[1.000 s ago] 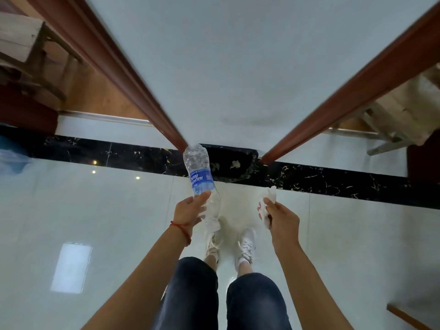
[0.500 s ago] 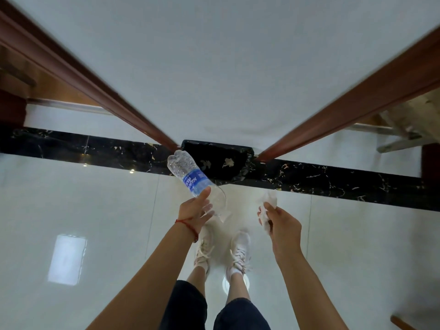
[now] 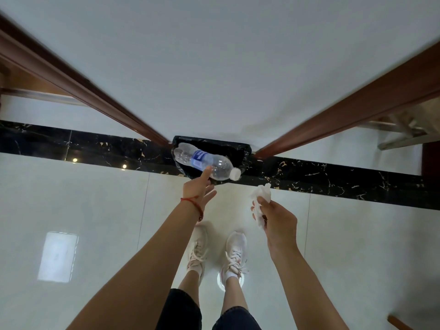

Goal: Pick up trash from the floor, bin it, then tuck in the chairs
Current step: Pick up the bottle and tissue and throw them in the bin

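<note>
Fingers [image 3: 209,173] of the left hand [image 3: 197,190] spread apart as a clear, empty plastic water bottle with a blue label and white cap [image 3: 206,164] lies on its side over the mouth of a black-bagged waste bin [image 3: 245,151], only the index fingertip at its shoulder; whether that tip touches the plastic cannot be told. The bin stands on a strip of black marble flooring, wedged between two reddish-brown wooden door frames against a pale wall. To the right and nearer the body, the right hand [image 3: 277,220] is closed around a crumpled white paper tissue [image 3: 260,201], its loose end sticking up above the knuckles, short of the bin and above glossy white floor tiles [image 3: 83,206]. White lace-up sneakers [image 3: 234,253] are planted just behind both hands.

Both scraps look nearly weightless. The bottle appears thin-walled and springy, liable to bounce off a rim, and is best taken round its waist at the label; here it seems bound for the bag. The tissue is soft and shapeless, likely to flutter sideways if dropped from height, so it probably wants carrying over the opening before the fingers part. Chairs remain to be tucked in; part of a pale wooden one [image 3: 409,129] shows at far right.
</note>
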`<move>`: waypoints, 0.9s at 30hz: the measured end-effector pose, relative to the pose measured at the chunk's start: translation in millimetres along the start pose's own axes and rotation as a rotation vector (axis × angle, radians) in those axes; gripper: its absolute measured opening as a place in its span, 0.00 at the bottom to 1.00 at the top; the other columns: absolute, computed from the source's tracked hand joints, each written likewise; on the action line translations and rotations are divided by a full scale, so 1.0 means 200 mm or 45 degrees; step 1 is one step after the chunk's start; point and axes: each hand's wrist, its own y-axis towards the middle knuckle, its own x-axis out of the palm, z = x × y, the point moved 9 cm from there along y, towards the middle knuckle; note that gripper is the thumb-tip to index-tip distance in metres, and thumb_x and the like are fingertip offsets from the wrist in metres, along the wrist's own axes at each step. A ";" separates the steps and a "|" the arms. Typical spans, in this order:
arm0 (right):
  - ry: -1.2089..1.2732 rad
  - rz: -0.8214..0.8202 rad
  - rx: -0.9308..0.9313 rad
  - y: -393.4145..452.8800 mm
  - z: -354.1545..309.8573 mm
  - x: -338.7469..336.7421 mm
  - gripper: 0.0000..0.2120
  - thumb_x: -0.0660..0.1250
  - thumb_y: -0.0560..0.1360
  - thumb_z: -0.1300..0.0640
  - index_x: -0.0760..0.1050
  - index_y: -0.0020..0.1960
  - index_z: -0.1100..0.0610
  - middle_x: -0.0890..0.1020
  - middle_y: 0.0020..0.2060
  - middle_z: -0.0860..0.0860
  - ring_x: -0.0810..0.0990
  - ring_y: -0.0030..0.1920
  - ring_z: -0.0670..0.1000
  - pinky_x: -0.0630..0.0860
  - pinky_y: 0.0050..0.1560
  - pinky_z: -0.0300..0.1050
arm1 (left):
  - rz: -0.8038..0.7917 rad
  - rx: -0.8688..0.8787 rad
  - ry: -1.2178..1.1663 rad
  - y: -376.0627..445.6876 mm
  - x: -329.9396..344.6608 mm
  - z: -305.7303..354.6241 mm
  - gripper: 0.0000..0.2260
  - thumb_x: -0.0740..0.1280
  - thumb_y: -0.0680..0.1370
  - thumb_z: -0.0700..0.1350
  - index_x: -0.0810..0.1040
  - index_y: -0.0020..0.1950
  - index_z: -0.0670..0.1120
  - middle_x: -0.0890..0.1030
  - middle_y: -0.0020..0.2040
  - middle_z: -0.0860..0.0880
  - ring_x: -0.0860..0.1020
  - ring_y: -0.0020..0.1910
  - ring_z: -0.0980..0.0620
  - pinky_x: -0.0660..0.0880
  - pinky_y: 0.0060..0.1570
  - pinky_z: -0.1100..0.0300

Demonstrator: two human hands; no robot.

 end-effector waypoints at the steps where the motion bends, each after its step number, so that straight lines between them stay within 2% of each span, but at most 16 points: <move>1: -0.009 0.011 -0.006 0.00 -0.01 0.00 0.11 0.70 0.71 0.55 0.77 0.33 0.60 0.78 0.45 0.71 0.75 0.38 0.63 0.70 0.43 0.47 | 0.031 0.030 0.058 0.01 -0.02 0.00 0.20 0.68 0.73 0.50 0.71 0.58 0.37 0.74 0.53 0.42 0.74 0.55 0.45 0.75 0.53 0.53; 3: 0.005 0.050 -0.011 0.00 -0.02 0.00 0.11 0.70 0.71 0.56 0.78 0.30 0.56 0.78 0.47 0.71 0.76 0.47 0.69 0.70 0.44 0.47 | 0.072 0.154 0.255 0.00 -0.06 0.04 0.24 0.68 0.74 0.50 0.69 0.64 0.37 0.74 0.53 0.43 0.74 0.56 0.45 0.75 0.55 0.51; 5: 0.010 0.053 -0.010 0.00 -0.02 0.00 0.10 0.71 0.70 0.57 0.78 0.32 0.59 0.76 0.47 0.72 0.75 0.47 0.71 0.69 0.44 0.47 | 0.096 0.339 0.545 -0.03 -0.09 0.09 0.25 0.67 0.74 0.50 0.68 0.66 0.38 0.76 0.55 0.43 0.74 0.58 0.45 0.72 0.60 0.48; 7: -0.004 0.031 -0.011 0.00 -0.02 0.02 0.10 0.71 0.70 0.58 0.78 0.31 0.60 0.76 0.46 0.73 0.74 0.38 0.64 0.69 0.44 0.47 | 0.121 0.504 0.809 -0.08 -0.11 0.14 0.23 0.64 0.76 0.51 0.68 0.66 0.41 0.76 0.61 0.42 0.73 0.61 0.45 0.69 0.63 0.52; 8: -0.009 0.016 -0.010 0.00 -0.02 0.04 0.11 0.71 0.70 0.58 0.78 0.30 0.57 0.76 0.46 0.73 0.73 0.37 0.59 0.69 0.43 0.47 | 0.127 0.576 0.897 -0.11 -0.12 0.16 0.22 0.63 0.76 0.50 0.68 0.66 0.41 0.75 0.63 0.43 0.72 0.62 0.45 0.67 0.63 0.53; 10: -0.013 -0.002 -0.007 0.00 -0.01 0.08 0.10 0.70 0.70 0.59 0.79 0.30 0.54 0.77 0.43 0.72 0.73 0.38 0.55 0.69 0.42 0.47 | 0.122 0.691 0.990 -0.15 -0.15 0.19 0.20 0.62 0.77 0.49 0.68 0.67 0.42 0.73 0.66 0.43 0.70 0.65 0.46 0.66 0.65 0.53; 12: -0.033 -0.015 -0.006 0.01 0.00 0.13 0.08 0.70 0.71 0.59 0.80 0.35 0.63 0.75 0.36 0.70 0.71 0.37 0.54 0.68 0.39 0.44 | 0.111 0.767 1.091 -0.18 -0.17 0.21 0.20 0.62 0.77 0.48 0.68 0.67 0.43 0.71 0.67 0.43 0.68 0.66 0.46 0.64 0.66 0.52; 14: -0.069 -0.025 -0.016 0.03 0.01 0.18 0.12 0.70 0.71 0.59 0.78 0.39 0.70 0.71 0.30 0.60 0.68 0.35 0.53 0.65 0.35 0.41 | 0.110 0.852 1.255 -0.20 -0.19 0.24 0.20 0.61 0.78 0.48 0.67 0.68 0.42 0.71 0.68 0.42 0.67 0.67 0.45 0.63 0.66 0.52; 15: -0.102 -0.029 -0.026 0.05 0.01 0.22 0.13 0.70 0.71 0.59 0.77 0.39 0.71 0.70 0.29 0.57 0.67 0.34 0.52 0.64 0.34 0.41 | 0.109 0.907 1.349 -0.21 -0.20 0.25 0.20 0.61 0.78 0.48 0.67 0.68 0.42 0.71 0.68 0.42 0.67 0.67 0.44 0.62 0.66 0.52; 18: -0.225 -0.035 -0.060 0.11 0.01 0.32 0.15 0.69 0.71 0.58 0.75 0.38 0.72 0.71 0.29 0.56 0.67 0.33 0.51 0.65 0.36 0.42 | 0.090 1.061 1.604 -0.26 -0.22 0.27 0.22 0.58 0.77 0.51 0.68 0.67 0.41 0.72 0.66 0.41 0.68 0.67 0.42 0.63 0.66 0.50; 20: -0.280 -0.045 -0.086 0.15 -0.02 0.39 0.14 0.69 0.71 0.58 0.73 0.32 0.66 0.70 0.26 0.53 0.66 0.30 0.49 0.65 0.33 0.38 | 0.084 1.122 1.720 -0.27 -0.23 0.28 0.24 0.57 0.75 0.52 0.69 0.66 0.40 0.73 0.66 0.40 0.68 0.67 0.40 0.63 0.65 0.47; 23: -0.356 -0.041 -0.125 0.21 -0.07 0.48 0.18 0.67 0.71 0.59 0.66 0.25 0.57 0.67 0.23 0.50 0.64 0.26 0.47 0.60 0.24 0.33 | 0.090 1.152 1.805 -0.28 -0.25 0.30 0.24 0.56 0.75 0.52 0.69 0.66 0.40 0.72 0.66 0.40 0.68 0.67 0.40 0.63 0.65 0.46; 27: -0.369 -0.050 -0.142 0.27 -0.15 0.59 0.17 0.67 0.71 0.59 0.67 0.25 0.58 0.68 0.24 0.50 0.65 0.26 0.47 0.61 0.26 0.38 | 0.100 1.125 1.811 -0.26 -0.29 0.32 0.25 0.55 0.75 0.52 0.68 0.67 0.40 0.71 0.67 0.40 0.67 0.68 0.40 0.62 0.66 0.47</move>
